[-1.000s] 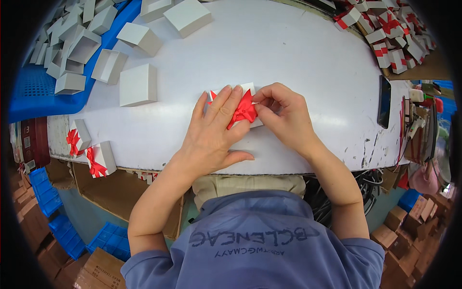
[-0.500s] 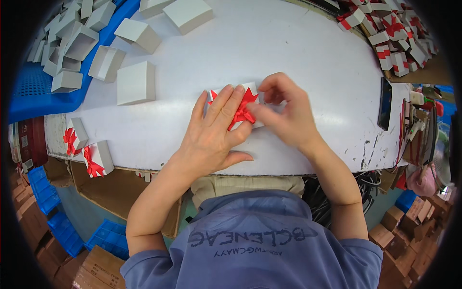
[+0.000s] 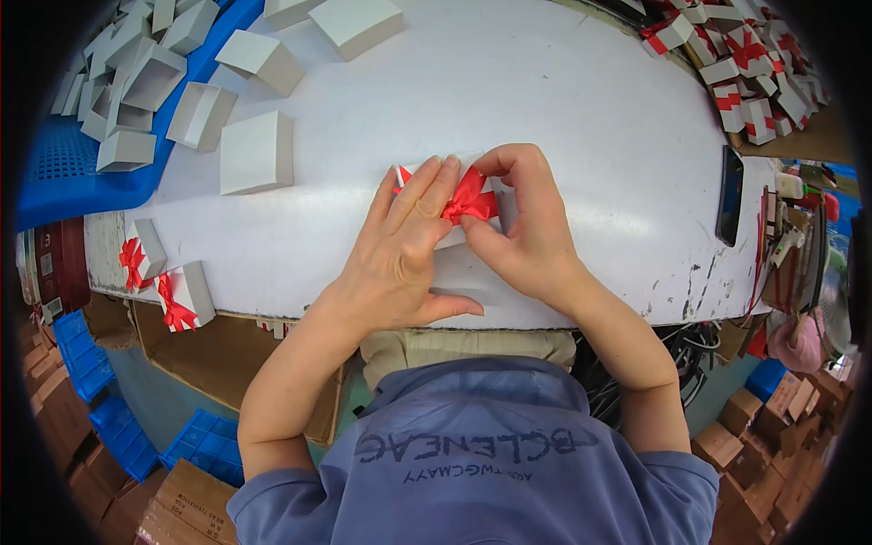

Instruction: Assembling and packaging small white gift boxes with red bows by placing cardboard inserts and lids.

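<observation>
In front of me on the white table sits a small white box [image 3: 451, 238] topped with a red ribbon bow [image 3: 471, 196]. My left hand [image 3: 392, 250] lies flat across its left part, fingers stretched out and thumb spread toward me. That hand hides much of the box and the bow's left side. The thumb and index finger of my right hand [image 3: 534, 227] are at the bow's right loop, gripping it along its edges; the other fingers curl behind. At the table's left edge are two white boxes with red bows, an upper one [image 3: 153, 245] and a lower one [image 3: 193, 292].
A blue plastic basket [image 3: 136, 186] heaped with white boxes stands at far left. Several plain white boxes [image 3: 256, 156] lie beside it. A carton [image 3: 799, 136] of red-ribboned boxes fills the far right, with a dark phone [image 3: 728, 195] nearer me.
My right hand has moved slightly left and closed on the bow's right loop, which now looks fuller and spread out. My left hand stays nearly still on the box.
</observation>
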### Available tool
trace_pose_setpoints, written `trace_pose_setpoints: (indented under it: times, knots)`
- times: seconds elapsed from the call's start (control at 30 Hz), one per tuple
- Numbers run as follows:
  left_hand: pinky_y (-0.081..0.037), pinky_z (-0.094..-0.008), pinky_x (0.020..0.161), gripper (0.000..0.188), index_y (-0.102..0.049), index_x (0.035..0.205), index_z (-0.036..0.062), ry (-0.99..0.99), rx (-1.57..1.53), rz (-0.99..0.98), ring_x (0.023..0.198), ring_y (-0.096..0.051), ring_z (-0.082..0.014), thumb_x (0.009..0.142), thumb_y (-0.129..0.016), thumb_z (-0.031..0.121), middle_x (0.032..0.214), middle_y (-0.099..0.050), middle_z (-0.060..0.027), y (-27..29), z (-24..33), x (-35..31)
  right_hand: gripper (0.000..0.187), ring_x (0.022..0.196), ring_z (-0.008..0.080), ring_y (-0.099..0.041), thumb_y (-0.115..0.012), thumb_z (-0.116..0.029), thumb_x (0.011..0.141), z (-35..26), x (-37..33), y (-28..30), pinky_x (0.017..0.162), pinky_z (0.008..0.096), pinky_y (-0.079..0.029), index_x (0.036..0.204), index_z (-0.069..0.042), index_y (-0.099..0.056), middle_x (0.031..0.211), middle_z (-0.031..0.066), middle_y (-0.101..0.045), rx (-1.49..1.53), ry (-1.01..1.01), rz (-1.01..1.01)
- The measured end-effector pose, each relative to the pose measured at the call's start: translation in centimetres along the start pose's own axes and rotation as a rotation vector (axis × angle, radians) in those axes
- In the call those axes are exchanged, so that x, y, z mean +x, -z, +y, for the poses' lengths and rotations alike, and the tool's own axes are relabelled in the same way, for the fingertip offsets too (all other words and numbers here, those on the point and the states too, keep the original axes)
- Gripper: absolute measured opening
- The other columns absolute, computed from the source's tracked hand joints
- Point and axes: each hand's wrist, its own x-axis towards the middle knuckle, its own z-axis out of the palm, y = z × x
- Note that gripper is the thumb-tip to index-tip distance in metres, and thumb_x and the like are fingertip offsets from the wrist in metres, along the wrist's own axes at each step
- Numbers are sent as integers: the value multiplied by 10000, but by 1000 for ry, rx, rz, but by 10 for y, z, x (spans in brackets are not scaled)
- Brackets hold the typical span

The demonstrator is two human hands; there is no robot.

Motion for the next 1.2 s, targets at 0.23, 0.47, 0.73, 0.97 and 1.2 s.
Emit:
trace_pose_setpoints:
  times: [0.23, 0.47, 0.73, 0.97, 1.2]
  knots:
    - [-230, -602, 990, 918, -291, 1223, 92, 0, 7, -10, 1244, -326, -450, 536, -801, 425, 1368, -319, -265, 5, 4, 7, 469, 953, 270, -405, -571, 3, 648, 9, -7, -5, 801, 340, -409, 1076, 3, -380, 1052, 149, -377, 237, -277, 3]
    - [-320, -535, 938, 588, -568, 1137, 139, 52, 398, -135, 1168, -369, -446, 598, -759, 272, 1323, -373, -240, 13, 13, 11, 658, 1097, 207, -393, -621, -36, 643, 30, -6, 24, 917, 334, -348, 1231, -47, -324, 1185, 92, -360, 357, -310, -101]
    - [-304, -517, 947, 568, -561, 1148, 163, 344, 427, 55, 1148, -371, -449, 607, -731, 180, 1275, -395, -248, 84, 1, -127, 827, 1191, 359, -356, -735, -126, 531, 53, 165, 132, 952, 457, -311, 1276, -93, -377, 1316, 192, -335, -746, 526, 402]
    - [-181, -522, 1025, 685, -377, 1291, 25, 736, 999, 268, 1269, -247, -447, 698, -672, 199, 1352, -336, -242, 132, 12, -141, 635, 1040, 310, -454, -753, -350, 632, -32, 265, 214, 877, 429, -350, 1124, -56, -480, 1106, 155, -471, -1144, 554, 518]
    - [-213, -485, 993, 741, -371, 1280, 38, -119, 573, 180, 1253, -315, -396, 666, -738, 229, 1361, -345, -208, 133, -51, 109, 754, 1044, 288, -509, -795, -455, 551, 3, 310, 213, 817, 454, -443, 1142, -61, -540, 1051, 130, -536, -1370, 325, 403]
